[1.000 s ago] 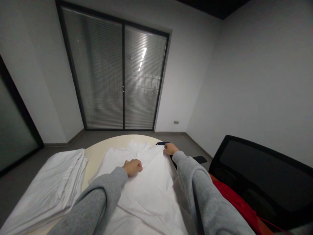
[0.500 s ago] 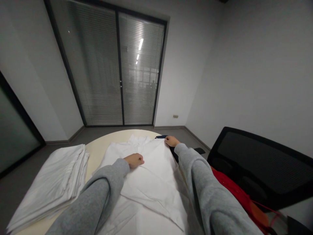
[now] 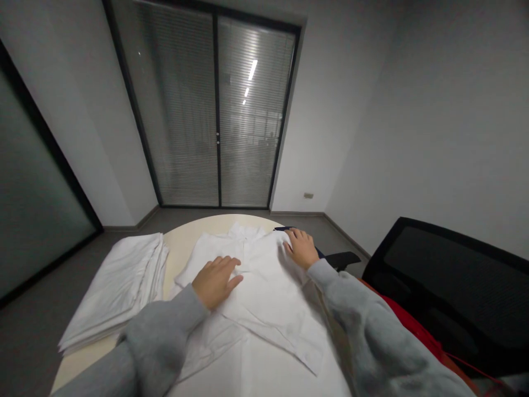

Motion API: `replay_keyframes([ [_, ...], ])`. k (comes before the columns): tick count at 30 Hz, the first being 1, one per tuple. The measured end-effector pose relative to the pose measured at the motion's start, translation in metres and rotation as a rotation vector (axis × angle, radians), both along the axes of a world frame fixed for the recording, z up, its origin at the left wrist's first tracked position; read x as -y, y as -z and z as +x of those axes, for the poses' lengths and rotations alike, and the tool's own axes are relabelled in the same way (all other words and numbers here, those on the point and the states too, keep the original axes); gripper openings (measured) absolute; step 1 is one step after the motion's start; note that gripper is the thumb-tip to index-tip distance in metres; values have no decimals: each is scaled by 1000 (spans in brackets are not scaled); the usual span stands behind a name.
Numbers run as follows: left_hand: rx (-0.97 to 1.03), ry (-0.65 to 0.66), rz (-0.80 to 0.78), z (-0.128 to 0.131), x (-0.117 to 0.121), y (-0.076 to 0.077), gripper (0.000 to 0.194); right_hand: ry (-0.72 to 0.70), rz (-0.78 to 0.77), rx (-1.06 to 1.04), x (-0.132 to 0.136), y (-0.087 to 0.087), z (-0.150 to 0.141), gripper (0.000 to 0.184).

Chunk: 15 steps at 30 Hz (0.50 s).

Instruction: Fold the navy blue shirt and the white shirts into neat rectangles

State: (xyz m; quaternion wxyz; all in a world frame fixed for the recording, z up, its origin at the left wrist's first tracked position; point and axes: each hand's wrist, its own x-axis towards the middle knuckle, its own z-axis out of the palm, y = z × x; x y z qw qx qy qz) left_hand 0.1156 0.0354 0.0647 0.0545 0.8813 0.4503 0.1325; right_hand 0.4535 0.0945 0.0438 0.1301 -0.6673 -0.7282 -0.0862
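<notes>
Presently, one white shirt (image 3: 260, 292) is laid on the counter (image 3: 184, 234), a sleeve (image 3: 285, 339) folded across, the body left at length; left hand (image 3: 217, 281) parted loosely above, nothing visibly held; right hand (image 3: 302, 249) spread at the shoulder.

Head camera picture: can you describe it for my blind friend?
A person's left hand and right hand, both open, are over a white shirt spread on a cream table. Folded white cloth lies at left; a black chair stands at right.
</notes>
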Motion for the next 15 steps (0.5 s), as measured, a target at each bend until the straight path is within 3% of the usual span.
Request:
replay_keyframes([
  [2, 50, 19, 33, -37, 39, 18, 41, -117, 9, 39, 36, 18, -12, 54],
  [4, 62, 2, 144, -71, 72, 53, 59, -229, -13, 101, 65, 43, -15, 58],
  [7, -22, 47, 308, -107, 98, 108, 74, -168, -150, 111, 82, 75, -8, 65],
  [9, -79, 64, 339, -120, 103, 130, 72, -117, -192, 100, 79, 84, -1, 69],
  [12, -101, 23, 265, -125, 104, 132, 63, -98, -188, 97, 73, 80, 3, 69],
  [15, -61, -52, 99, -120, 101, 111, 51, -79, -180, 99, 79, 67, -9, 66],
])
